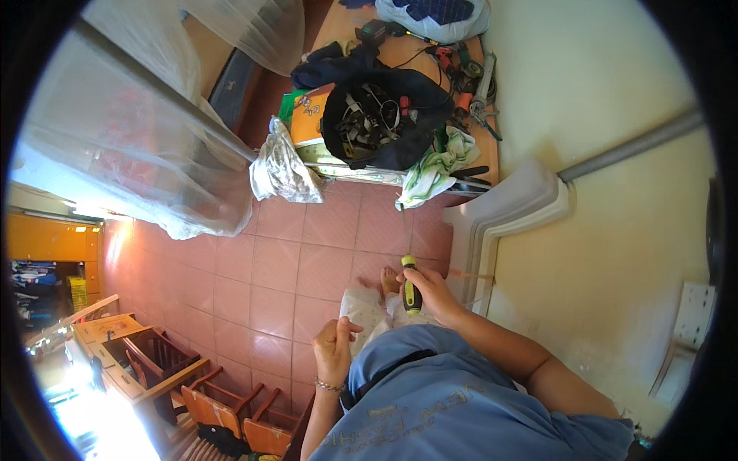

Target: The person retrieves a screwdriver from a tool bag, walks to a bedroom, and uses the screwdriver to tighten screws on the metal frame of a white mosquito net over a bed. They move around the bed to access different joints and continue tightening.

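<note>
A screwdriver with a black and yellow-green handle (413, 293) is in my right hand (432, 290), whose fingers wrap around the handle in front of my waist. Its shaft is hard to make out against the floor. My left hand (334, 346), with a bracelet at the wrist, hangs beside my light trousers (361, 303). Those fingers are loosely curled in, and nothing shows in them.
Ahead, a wooden table (326, 38) bears a black bag (427, 96) of metal parts, power tools (466, 69) and cloths. Sheer white curtains (154, 154) hang left. Wooden chairs (211, 407) stand at lower left. A pale wall (600, 253) with a pipe (630, 146) rises right.
</note>
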`<control>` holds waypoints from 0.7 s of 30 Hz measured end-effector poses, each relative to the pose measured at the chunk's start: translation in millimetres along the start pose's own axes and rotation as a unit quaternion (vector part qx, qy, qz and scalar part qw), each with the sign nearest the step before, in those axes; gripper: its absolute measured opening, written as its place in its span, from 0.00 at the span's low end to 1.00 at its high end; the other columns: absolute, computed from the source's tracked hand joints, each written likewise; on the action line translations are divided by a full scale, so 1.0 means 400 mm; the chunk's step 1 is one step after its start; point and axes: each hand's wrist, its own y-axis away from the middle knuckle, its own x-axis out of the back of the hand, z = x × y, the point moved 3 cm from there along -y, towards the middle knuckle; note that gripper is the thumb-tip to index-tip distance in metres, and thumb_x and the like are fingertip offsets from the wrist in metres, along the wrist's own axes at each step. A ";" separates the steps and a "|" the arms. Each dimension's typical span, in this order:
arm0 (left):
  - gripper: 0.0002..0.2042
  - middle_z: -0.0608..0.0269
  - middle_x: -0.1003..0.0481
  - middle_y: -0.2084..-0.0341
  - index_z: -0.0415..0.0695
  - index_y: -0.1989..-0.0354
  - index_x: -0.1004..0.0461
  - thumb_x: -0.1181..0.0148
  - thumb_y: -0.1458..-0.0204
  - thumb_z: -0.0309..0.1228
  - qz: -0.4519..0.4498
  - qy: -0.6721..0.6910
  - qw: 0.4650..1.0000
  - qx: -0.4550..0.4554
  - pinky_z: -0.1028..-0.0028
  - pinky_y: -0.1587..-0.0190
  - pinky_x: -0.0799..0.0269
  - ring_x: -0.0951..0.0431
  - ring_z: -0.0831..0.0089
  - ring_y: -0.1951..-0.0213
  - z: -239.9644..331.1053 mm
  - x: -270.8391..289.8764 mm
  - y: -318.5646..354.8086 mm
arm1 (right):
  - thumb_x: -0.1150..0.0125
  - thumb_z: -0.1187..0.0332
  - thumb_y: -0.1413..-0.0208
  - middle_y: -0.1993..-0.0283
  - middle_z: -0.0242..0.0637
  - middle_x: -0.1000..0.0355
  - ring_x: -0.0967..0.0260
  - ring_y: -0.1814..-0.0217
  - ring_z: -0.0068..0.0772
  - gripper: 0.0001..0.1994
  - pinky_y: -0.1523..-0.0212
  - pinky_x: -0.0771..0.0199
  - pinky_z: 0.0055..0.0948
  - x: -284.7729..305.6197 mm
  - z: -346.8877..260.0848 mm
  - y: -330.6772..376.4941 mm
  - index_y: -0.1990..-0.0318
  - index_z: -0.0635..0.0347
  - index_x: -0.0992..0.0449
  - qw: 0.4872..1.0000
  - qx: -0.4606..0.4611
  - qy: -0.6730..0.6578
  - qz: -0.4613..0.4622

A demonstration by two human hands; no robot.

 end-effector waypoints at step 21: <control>0.06 0.59 0.27 0.68 0.41 0.66 0.23 0.39 0.54 0.23 -0.107 -0.211 0.943 -0.234 0.74 0.66 0.32 0.28 0.69 0.68 0.363 -0.042 -0.880 | 0.47 0.57 0.45 0.73 0.37 0.29 0.32 0.74 0.26 0.22 0.73 0.34 0.27 0.093 -0.441 -0.670 0.57 0.72 0.29 0.980 0.088 0.085 0.159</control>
